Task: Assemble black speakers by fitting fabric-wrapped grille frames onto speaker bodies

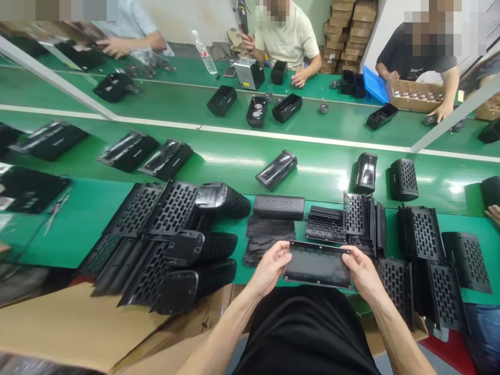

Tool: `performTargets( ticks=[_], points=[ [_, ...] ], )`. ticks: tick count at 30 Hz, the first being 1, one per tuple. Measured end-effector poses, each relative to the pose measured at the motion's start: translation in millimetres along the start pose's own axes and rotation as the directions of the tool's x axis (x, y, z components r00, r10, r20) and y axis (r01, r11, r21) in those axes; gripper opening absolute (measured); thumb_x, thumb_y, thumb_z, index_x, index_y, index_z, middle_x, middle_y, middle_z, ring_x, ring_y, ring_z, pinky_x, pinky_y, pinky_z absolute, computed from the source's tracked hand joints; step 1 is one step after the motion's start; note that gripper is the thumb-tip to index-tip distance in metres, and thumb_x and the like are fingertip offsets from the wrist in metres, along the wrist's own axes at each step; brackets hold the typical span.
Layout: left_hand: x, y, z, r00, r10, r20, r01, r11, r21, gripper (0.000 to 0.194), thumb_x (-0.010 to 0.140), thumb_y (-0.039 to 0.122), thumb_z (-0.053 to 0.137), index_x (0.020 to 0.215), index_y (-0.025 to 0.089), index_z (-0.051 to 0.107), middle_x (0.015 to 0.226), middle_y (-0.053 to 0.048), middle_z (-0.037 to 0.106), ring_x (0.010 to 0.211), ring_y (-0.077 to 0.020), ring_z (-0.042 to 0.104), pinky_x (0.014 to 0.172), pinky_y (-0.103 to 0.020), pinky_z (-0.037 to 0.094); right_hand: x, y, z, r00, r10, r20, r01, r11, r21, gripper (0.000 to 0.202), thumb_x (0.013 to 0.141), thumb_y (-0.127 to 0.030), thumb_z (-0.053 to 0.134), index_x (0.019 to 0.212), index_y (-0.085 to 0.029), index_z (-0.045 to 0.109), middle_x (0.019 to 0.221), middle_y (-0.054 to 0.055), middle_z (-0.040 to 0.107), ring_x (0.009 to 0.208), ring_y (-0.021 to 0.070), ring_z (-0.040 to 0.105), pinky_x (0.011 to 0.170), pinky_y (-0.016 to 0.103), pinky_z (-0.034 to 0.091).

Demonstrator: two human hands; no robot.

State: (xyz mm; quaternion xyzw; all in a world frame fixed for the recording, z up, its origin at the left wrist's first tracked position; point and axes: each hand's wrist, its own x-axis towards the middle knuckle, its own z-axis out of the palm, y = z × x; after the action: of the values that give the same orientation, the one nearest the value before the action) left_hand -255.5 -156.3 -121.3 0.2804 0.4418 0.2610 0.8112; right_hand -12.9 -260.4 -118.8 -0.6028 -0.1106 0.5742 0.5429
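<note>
Black cloth (308,333) lies nearest; beyond it, the left hand (272,266) and right hand (362,272), each grip pinching, hold a rectangular black-rimmed plastic panel (318,265) near stacked thin black sheets (270,240).

The black rectangular panel (318,264), its middle covered in dark mesh, is held nearly level above the near edge of the tabletop (238,273).

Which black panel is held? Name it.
The panel above the lap, left hand and right hand gripping its short ends; holed ones lie to either side.
</note>
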Motion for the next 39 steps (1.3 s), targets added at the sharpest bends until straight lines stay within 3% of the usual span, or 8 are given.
performTargets(
  ticks=[9, 15, 21, 30, 35, 39],
  points=[
    [-1.2, 3.7, 2.0, 1.0, 0.013, -0.012, -0.013, 1.0, -0.015, 0.045, 0.07, 0.041, 0.092, 0.101, 0.02, 0.067, 0.084, 0.001, 0.065, 0.075, -0.0113, 0.058, 0.068, -0.021, 0.046, 0.1, 1.5, 0.4, 0.995, -0.064, -0.073, 0.06, 0.997, -0.055, 0.05, 0.065, -0.058, 0.094, 0.096, -0.023, 0.076, 0.088, 0.003, 0.074, 0.079, 0.0193, 0.064, 0.073, 0.03, 0.051],
    [-1.0, 4.0, 1.3, 1.0, 0.003, 0.024, -0.002, 1.0, -0.014, 0.048, 0.07, 0.041, 0.092, 0.104, 0.019, 0.066, 0.091, -0.003, 0.068, 0.079, -0.0141, 0.061, 0.07, -0.024, 0.049, 0.4, -3.9, 1.5, 0.991, -0.104, -0.09, 0.091, 0.987, -0.135, 0.058, 0.06, -0.061, 0.095, 0.099, -0.023, 0.075, 0.099, 0.007, 0.077, 0.095, 0.0252, 0.068, 0.085, 0.035, 0.053],
    [-1.4, 5.9, 3.9, 1.0, 0.022, 0.013, -0.022, 1.0, -0.01, 0.045, 0.071, 0.04, 0.091, 0.104, 0.02, 0.067, 0.091, -0.003, 0.069, 0.078, -0.014, 0.061, 0.07, -0.024, 0.048, -0.8, -8.2, 3.7, 0.985, -0.134, -0.106, 0.114, 0.978, -0.176, 0.056, 0.065, -0.063, 0.091, 0.1, -0.023, 0.073, 0.097, 0.007, 0.076, 0.093, 0.0262, 0.068, 0.082, 0.035, 0.054],
    [0.8, 5.8, 9.8, 0.999, 0.036, 0.032, -0.035, 0.999, -0.009, 0.049, 0.072, 0.043, 0.091, 0.107, 0.019, 0.067, 0.093, -0.003, 0.067, 0.078, -0.0143, 0.06, 0.071, -0.025, 0.048, 0.3, -15.1, 3.0, 0.987, -0.121, -0.103, 0.102, 0.979, -0.175, 0.057, 0.064, -0.055, 0.094, 0.106, -0.025, 0.069, 0.105, 0.008, 0.076, 0.096, 0.0279, 0.069, 0.083, 0.038, 0.055],
    [5.5, 4.7, 9.4, 0.998, 0.066, 0.017, -0.067, 0.998, 0.008, 0.049, 0.073, 0.045, 0.09, 0.107, 0.019, 0.067, 0.09, -0.002, 0.066, 0.073, -0.0123, 0.056, 0.067, -0.023, 0.045, 2.2, -22.4, 0.7, 0.996, -0.079, -0.038, 0.074, 0.99, -0.123, 0.064, 0.061, -0.044, 0.098, 0.114, -0.028, 0.067, 0.111, 0.007, 0.075, 0.104, 0.0273, 0.069, 0.09, 0.039, 0.055],
    [8.7, 5.0, 10.2, 0.997, 0.075, 0.015, -0.076, 0.997, 0.031, 0.051, 0.073, 0.048, 0.089, 0.109, 0.019, 0.067, 0.089, -0.002, 0.065, 0.069, -0.0113, 0.053, 0.064, -0.023, 0.043, 4.8, -25.4, 0.0, 0.996, -0.076, -0.038, 0.072, 0.992, -0.107, 0.061, 0.058, -0.043, 0.099, 0.108, -0.026, 0.068, 0.107, 0.007, 0.076, 0.101, 0.0265, 0.07, 0.09, 0.038, 0.055]
  ],
)
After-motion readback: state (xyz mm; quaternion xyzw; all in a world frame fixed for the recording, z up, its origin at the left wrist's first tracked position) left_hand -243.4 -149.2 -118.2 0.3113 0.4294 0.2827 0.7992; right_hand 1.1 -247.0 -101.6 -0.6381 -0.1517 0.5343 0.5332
